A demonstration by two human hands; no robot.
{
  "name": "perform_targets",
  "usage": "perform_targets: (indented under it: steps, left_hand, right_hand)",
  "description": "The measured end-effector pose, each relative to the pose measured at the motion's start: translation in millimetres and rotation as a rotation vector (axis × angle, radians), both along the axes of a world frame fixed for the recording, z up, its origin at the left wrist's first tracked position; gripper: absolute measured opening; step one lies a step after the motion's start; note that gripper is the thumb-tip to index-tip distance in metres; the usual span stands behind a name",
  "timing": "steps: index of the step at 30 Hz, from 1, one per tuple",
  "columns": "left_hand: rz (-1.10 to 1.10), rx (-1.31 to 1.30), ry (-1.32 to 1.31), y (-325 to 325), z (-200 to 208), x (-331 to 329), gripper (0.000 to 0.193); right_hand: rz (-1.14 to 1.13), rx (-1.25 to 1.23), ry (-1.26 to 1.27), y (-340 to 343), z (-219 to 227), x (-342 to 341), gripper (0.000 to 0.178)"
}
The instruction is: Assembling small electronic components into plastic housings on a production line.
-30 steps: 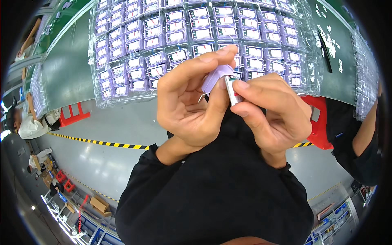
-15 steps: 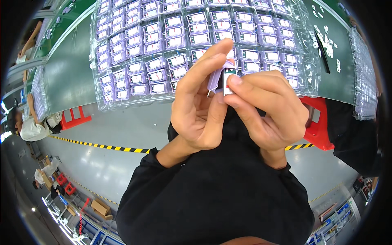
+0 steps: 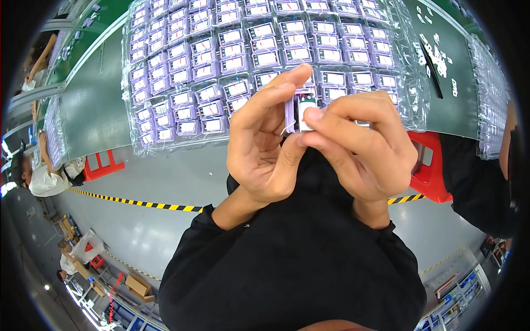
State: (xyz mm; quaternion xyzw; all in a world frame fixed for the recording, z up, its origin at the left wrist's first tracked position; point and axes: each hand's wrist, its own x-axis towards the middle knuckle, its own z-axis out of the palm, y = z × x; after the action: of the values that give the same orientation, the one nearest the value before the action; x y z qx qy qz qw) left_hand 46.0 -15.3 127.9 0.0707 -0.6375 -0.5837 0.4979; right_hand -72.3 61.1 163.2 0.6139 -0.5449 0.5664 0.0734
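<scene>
Over the near edge of the trays, my left hand (image 3: 256, 151) curls around a small purple plastic case (image 3: 289, 117), its thumb and fingertips at the case's edges. My right hand (image 3: 367, 146) pinches a small white block with a dark green end (image 3: 307, 103) between thumb and forefinger. The block stands at the open side of the case, with a dark gap showing between them. A thin pale wire or strip pokes out at the case's lower end. My fingers hide much of both parts.
Clear plastic trays (image 3: 182, 144) hold rows of similar purple cases with white blocks. On the green table (image 3: 102, 118), a black stick (image 3: 432, 69) and loose white pieces (image 3: 436, 52) lie at right. Red stools (image 3: 102, 165) stand both sides; a co-worker in black (image 3: 477, 187) is close at right.
Both hands have shifted slightly left. The purple case has turned from tilted to more upright, with the white block beside it. A co-worker's arm has come into view at the right edge.
</scene>
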Motion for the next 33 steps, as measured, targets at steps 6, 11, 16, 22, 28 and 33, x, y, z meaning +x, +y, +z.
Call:
perform_targets:
  steps: [6, 11, 16, 22, 28, 33]
  left_hand:
    - [0.03, 0.022, -0.039, 0.1, 4.8, 1.1, 0.05]
    - [-0.105, 0.041, 0.091, -4.7, 3.2, 2.0, 0.047]
    - [-0.122, -0.02, 0.057, -8.0, 3.7, 3.4, 0.045]
    - [-0.087, -0.035, 0.082, -5.4, 2.6, 1.7, 0.046]
    - [-0.002, -0.157, 0.108, -8.9, 1.3, -2.2, 0.043]
    - [0.019, -0.149, 0.112, -6.9, 3.4, -2.9, 0.041]
  right_hand:
    - [-0.043, -0.002, 0.096, -2.4, 2.3, -6.3, 0.024]
    - [0.0, -0.033, 0.046, -0.8, -0.1, -10.8, 0.019]
    - [-0.005, -0.037, -0.108, 3.0, 1.1, -5.8, 0.021]
    - [-0.026, -0.017, -0.306, 8.7, -2.1, 5.7, 0.025]
    - [-0.031, -0.025, -0.263, 9.9, -2.2, 6.2, 0.025]
    - [0.029, -0.104, -0.302, 10.2, -4.5, 3.3, 0.018]
